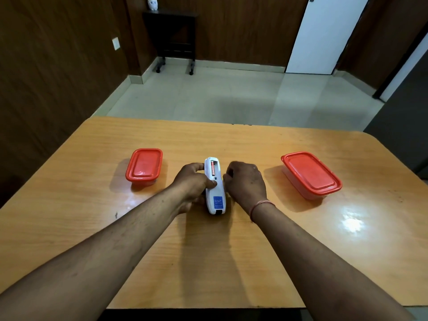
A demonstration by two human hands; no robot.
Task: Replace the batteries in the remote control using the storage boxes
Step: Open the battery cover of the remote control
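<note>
A white remote control [216, 195] lies back-up at the middle of the wooden table [231, 251], its battery bay open. One red battery [212, 170] sits in the left slot; the right slot looks vacant. My left hand [193, 183] grips the remote from its left side, thumb across its back. My right hand [245, 181] is curled against the remote's right edge; what its fingers hold is hidden. A storage box with a red lid [144, 166] stands to the left, lid on. A second red-lidded storage box [311, 173] stands to the right, also closed.
The table's far edge [231, 122] runs across the middle of the view, with tiled floor beyond. A dark side table on castors [176, 35] stands against the wood-panelled back wall. A white door [322, 35] is at the back right.
</note>
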